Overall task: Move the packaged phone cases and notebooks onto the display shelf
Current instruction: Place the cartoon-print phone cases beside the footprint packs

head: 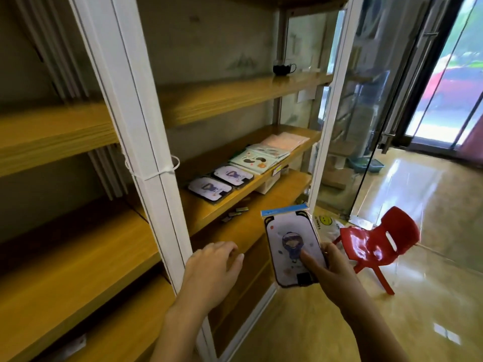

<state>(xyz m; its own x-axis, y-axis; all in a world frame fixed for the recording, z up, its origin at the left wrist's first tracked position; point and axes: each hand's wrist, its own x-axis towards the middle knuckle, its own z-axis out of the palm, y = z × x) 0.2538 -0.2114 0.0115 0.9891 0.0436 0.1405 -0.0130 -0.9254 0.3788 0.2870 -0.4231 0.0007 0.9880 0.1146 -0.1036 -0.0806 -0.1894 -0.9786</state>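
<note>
Red chair [376, 244] on floor — black cup [282, 69] above.

Two packaged phone cases [220, 182] flat beside stacked notebooks [257, 158] on shelf [261, 180]; third [292, 246] mid-air.

View: head, single, wide-angle | Position: worn at head height, close before the shelf unit [167, 178] | Facing: forward and downward, angled rightward along the shelves | Range: near; both forearms entering from the lower edge | Shared coverage: none, one view supplied
</note>
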